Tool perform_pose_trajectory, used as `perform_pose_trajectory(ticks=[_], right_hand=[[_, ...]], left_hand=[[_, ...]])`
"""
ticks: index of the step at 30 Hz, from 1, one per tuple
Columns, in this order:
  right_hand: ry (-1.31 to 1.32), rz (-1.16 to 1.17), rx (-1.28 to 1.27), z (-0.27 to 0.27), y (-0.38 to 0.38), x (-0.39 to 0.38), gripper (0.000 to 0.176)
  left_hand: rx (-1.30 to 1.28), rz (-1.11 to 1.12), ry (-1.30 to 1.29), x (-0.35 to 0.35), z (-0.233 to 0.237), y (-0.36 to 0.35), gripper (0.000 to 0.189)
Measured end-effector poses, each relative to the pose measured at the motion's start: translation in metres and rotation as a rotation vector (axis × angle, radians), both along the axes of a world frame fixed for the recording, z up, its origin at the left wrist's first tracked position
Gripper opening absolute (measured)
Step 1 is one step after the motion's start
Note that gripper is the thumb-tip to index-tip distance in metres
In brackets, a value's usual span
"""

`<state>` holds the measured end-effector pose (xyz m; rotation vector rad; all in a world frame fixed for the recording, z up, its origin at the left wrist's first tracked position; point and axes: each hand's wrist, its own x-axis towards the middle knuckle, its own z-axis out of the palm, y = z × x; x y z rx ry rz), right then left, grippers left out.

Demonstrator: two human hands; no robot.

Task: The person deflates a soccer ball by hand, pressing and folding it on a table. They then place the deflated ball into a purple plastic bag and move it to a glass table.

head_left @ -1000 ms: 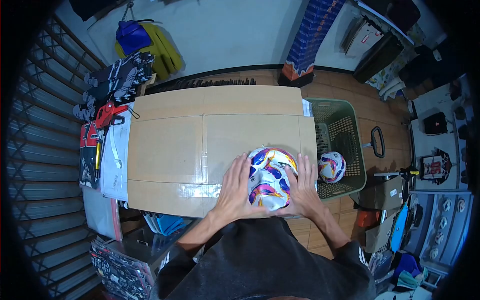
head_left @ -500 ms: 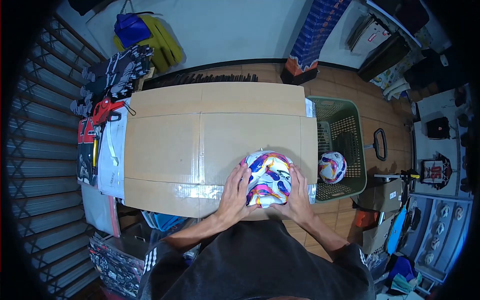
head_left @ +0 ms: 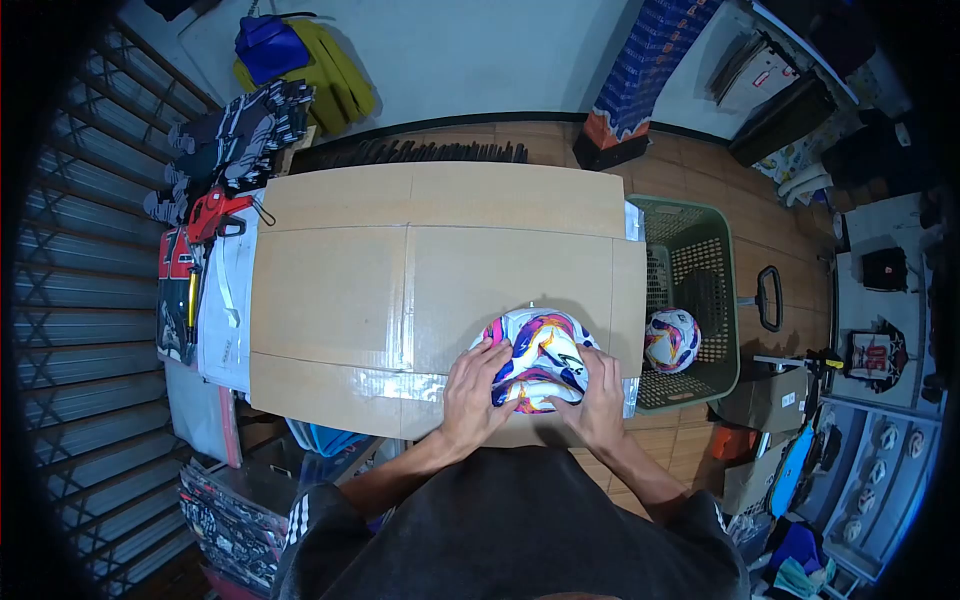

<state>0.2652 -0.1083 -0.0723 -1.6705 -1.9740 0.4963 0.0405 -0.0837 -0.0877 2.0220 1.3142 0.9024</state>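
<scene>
A partly collapsed soccer ball (head_left: 545, 362), white with purple, pink and orange patterns, rests near the front edge of the cardboard-covered table (head_left: 510, 265). Its top is dented and creased. My left hand (head_left: 472, 392) grips its left side, fingers on the upper surface and thumb at the near edge. On the opposite side my right hand (head_left: 602, 398) presses it the same way. A tiny pale tip shows at the ball's far edge, too small to identify. The ball's underside is hidden.
Right of the table, a green perforated basket (head_left: 735, 300) holds a round ball (head_left: 672, 340) of similar pattern. A red handheld tool (head_left: 212, 215) and folded dark clothing (head_left: 245, 135) lie at the left end. Cardboard boxes (head_left: 765, 400) stand at the lower right.
The ball's top has folded differently, its creases and printed pattern shifting between my hands. My thumbs press farther in at the near side. The whole view has shifted slightly.
</scene>
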Motion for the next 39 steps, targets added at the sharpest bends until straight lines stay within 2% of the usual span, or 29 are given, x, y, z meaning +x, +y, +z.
perform_pose_trajectory(ticks=[5,11,13,16,22,31,39], right_hand=[[-0.068,-0.043,-0.147,0.025,0.021,-0.006,0.109],[-0.013,0.026,-0.228,0.034,0.040,-0.001,0.105],[0.020,0.033,-0.154,0.035,0.040,-0.002,0.103],[0.050,0.019,-0.181,0.032,0.038,-0.001,0.102],[-0.001,0.023,-0.149,0.022,0.038,0.000,0.098],[0.032,-0.008,-0.108,0.019,0.042,-0.004,0.087],[0.047,-0.034,-0.117,0.014,0.042,-0.008,0.084]], left_hand=[[-0.029,0.011,0.018,0.000,0.003,0.012,0.086],[-0.256,0.010,0.108,0.004,0.033,0.035,0.098],[-0.285,-0.038,0.164,0.003,0.036,0.037,0.105],[-0.174,-0.018,0.064,0.003,0.028,0.032,0.104],[-0.220,-0.040,0.071,0.001,0.020,0.036,0.099],[-0.206,0.077,-0.009,0.006,0.021,0.040,0.094],[-0.203,0.082,-0.049,0.005,0.017,0.043,0.091]])
